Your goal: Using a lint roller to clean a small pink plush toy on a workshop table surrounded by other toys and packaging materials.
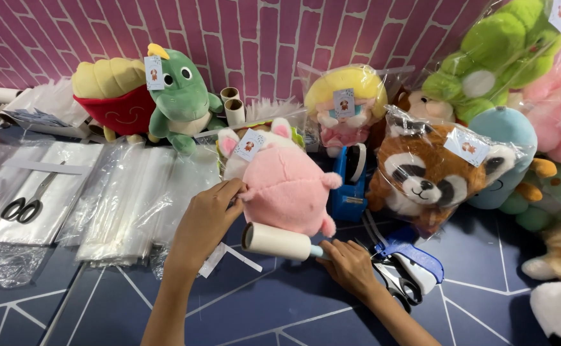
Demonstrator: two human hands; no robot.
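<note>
A pink plush toy [287, 186] with a paper tag stands on the dark blue table [274, 307] at the centre. My left hand [209, 218] grips its left side. My right hand [351, 264] holds the light blue handle of a lint roller [275, 241], whose white roll lies against the toy's lower edge.
Stacks of clear plastic bags [127, 198] and black-handled scissors [27, 206] lie at the left. A blue tape dispenser [351, 182] stands behind the toy. A blue tagging gun [415, 259] and a second pair of scissors [399, 285] lie by my right hand. Bagged plush toys crowd the right and back.
</note>
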